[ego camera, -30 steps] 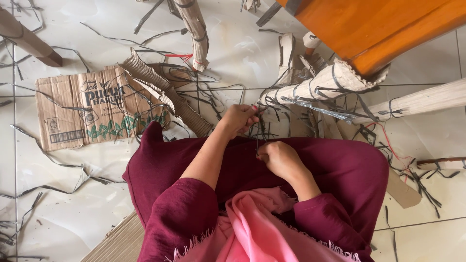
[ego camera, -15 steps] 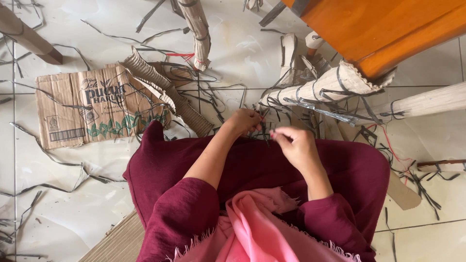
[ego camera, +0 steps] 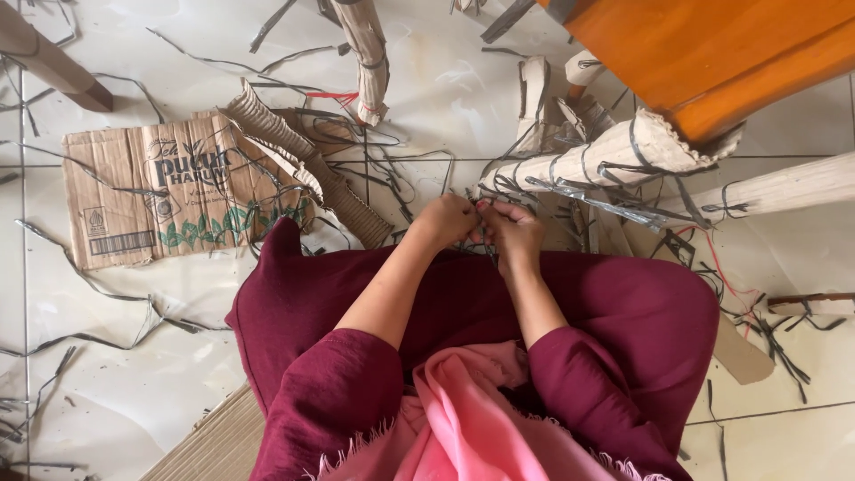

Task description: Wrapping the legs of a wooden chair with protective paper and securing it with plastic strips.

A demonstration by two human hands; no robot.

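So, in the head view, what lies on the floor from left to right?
Flat cardboard sheet → corrugated strip → left hand → right hand → tied cardboard roll → long pale roll.

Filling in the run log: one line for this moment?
left hand | right hand | together, pinching thin dark strips | rolled cardboard just beyond

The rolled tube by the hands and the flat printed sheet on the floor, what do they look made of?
Rolled tube: likely corrugated cardboard, matte tan; ridged layers show at its end, dark strips bind it. Flat printed sheet: cardboard too, brown, creased, matte.
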